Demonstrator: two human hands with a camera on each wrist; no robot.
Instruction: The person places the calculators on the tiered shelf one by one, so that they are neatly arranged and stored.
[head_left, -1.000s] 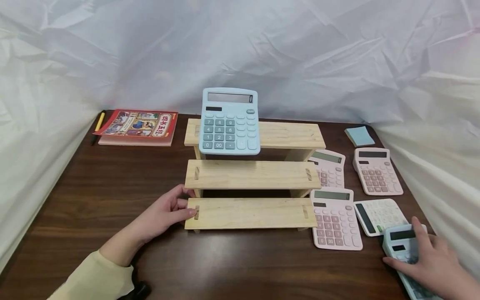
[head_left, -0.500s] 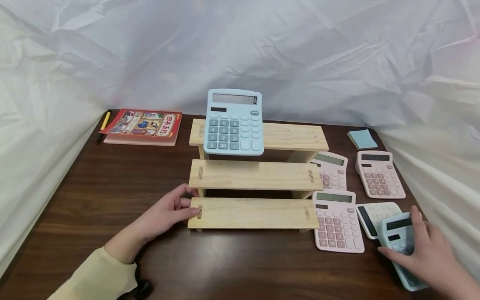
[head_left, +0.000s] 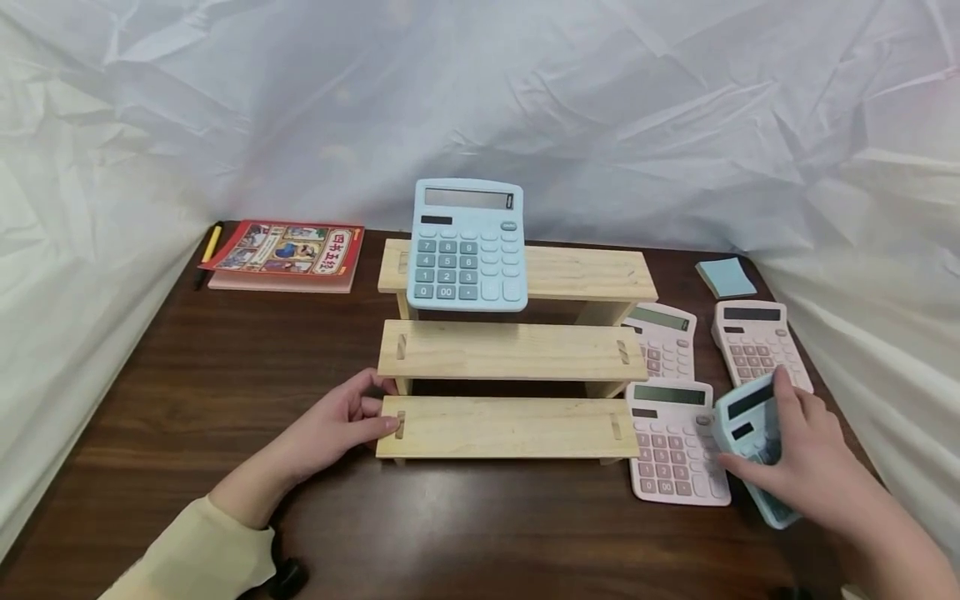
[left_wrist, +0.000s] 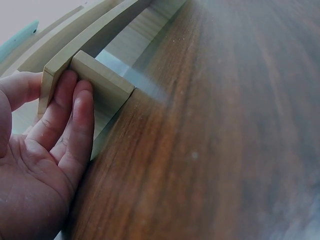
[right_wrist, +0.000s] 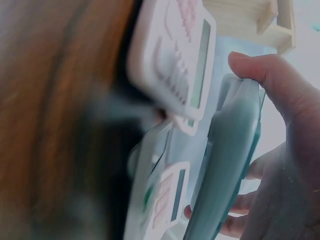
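The blue calculator (head_left: 468,245) standing on the top step of the wooden stand (head_left: 585,272) shows readable key digits: 7 8 9, then 4 5 6, then 1 2 3, then 0 and 00 in the bottom row. The red book (head_left: 285,252) at the table's far left carries four large Chinese characters in a column on its right side, 四书五经. The pink calculators (head_left: 675,442) bear key markings too small to read, and their displays are blank.
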